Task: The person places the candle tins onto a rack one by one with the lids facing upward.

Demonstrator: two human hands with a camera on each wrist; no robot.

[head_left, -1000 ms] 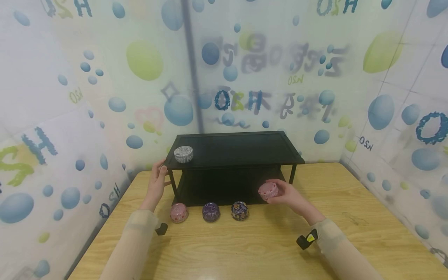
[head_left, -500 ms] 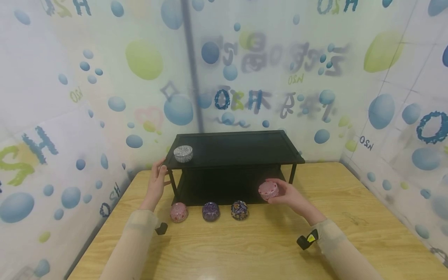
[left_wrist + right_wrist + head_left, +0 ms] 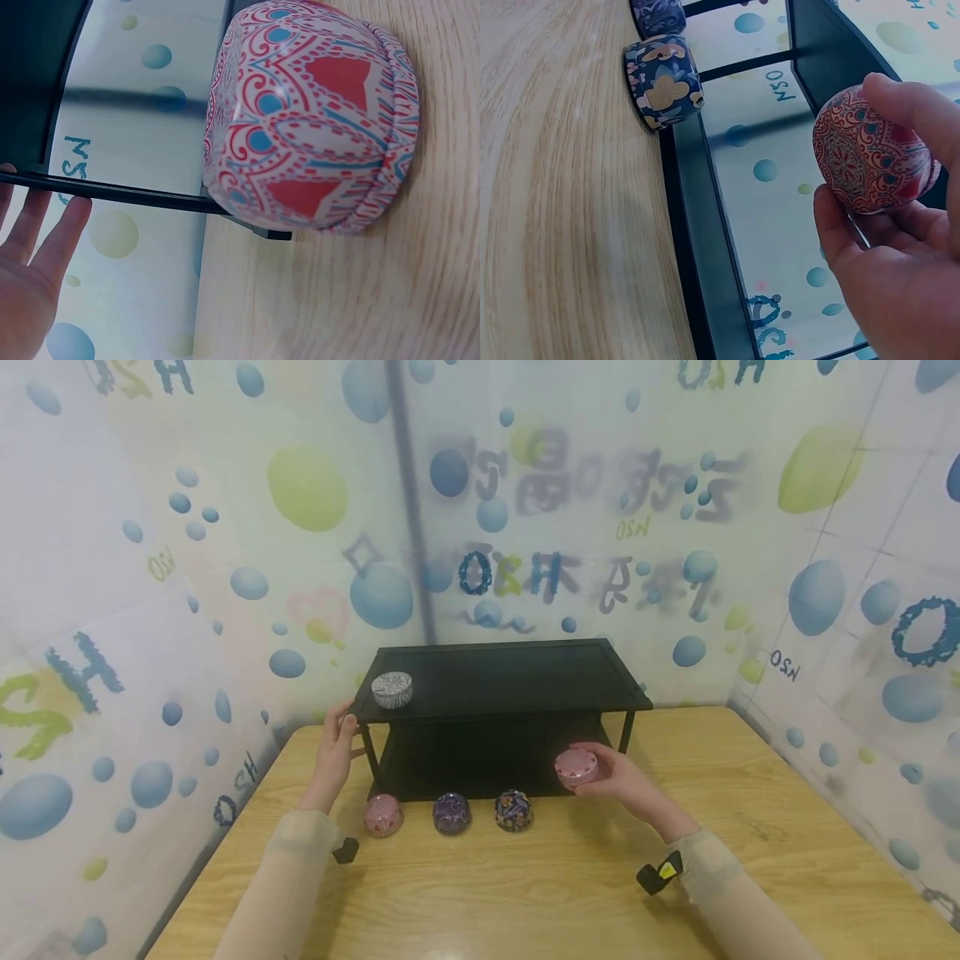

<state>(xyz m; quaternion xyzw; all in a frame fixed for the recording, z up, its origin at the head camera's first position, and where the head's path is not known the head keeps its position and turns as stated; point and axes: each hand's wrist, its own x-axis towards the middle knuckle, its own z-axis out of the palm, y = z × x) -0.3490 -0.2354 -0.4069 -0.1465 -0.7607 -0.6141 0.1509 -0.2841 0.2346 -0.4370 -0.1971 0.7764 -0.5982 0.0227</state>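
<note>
My right hand (image 3: 618, 781) holds a round pink patterned tin (image 3: 576, 766) between thumb and fingers, at the front right of the two-level black shelf (image 3: 495, 681). In the right wrist view this tin (image 3: 870, 154) shows a red and blue mandala print. My left hand (image 3: 335, 752) holds the shelf's front left corner, its spread fingers (image 3: 64, 232) against the black post. On the upper level, at the left, stands a black-and-white tin (image 3: 392, 690). A pink tin (image 3: 383, 815), a purple tin (image 3: 452, 814) and a dark floral tin (image 3: 513, 811) line the table before the shelf.
The shelf stands on a wooden table (image 3: 480, 893), close to the back wall (image 3: 495, 602). Printed wall sheets with blue and green drops also enclose the left and right sides. The shelf's lower level (image 3: 465, 760) is dark, under the upper board.
</note>
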